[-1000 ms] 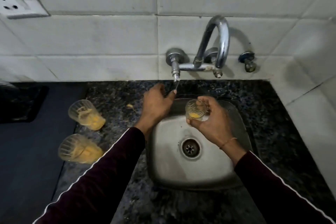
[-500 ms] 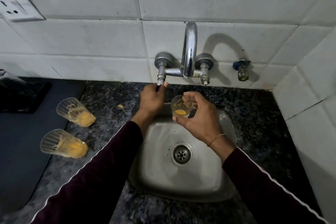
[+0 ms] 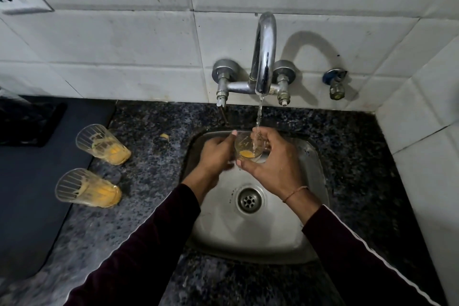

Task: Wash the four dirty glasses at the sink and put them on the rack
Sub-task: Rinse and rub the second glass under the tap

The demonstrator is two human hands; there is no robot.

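Water now runs from tap (image 3: pixel 264 57); left hand (image 3: pixel 217 154) has left the valve, touching glass (image 3: pixel 248 148) w/ relaxed fingers. Right hand (image 3: pixel 270 164) grips glass upright under stream, over sink's (image 3: pixel 248 238) back edge.

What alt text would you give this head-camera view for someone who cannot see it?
Two hands hold a small glass with yellow residue under running water from a wall tap, over a steel sink. The right hand grips it; the left hand touches its side. Two dirty glasses wait on the dark counter to the left.
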